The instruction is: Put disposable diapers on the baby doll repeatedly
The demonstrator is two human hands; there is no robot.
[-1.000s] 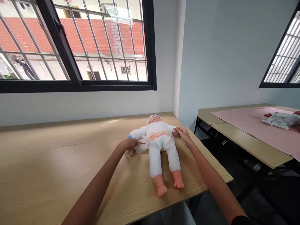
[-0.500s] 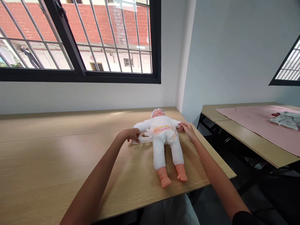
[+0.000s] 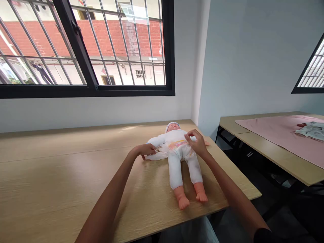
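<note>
A baby doll (image 3: 174,172) in a white body lies on its back on the wooden table, feet towards me, with a patterned band on its head. Around its hips is a diaper (image 3: 178,145) with a coloured waistband. Beside the doll's arm, my left hand (image 3: 147,149) is closed on the diaper's side tab (image 3: 159,155), which stretches out to the left. My right hand (image 3: 196,141) is over the other side of the doll's waist, fingers bent and close together; whether they hold anything is too small to tell.
The wooden table (image 3: 63,182) reaches to the wall under a barred window (image 3: 121,44). At the right, across a gap, a second table (image 3: 273,152) carries a pink cloth (image 3: 273,130) and folded clothes (image 3: 312,131).
My right hand has moved left and inward from the doll's arm to over its waist. My left hand still grips the tab. The whole view has shifted slightly.
</note>
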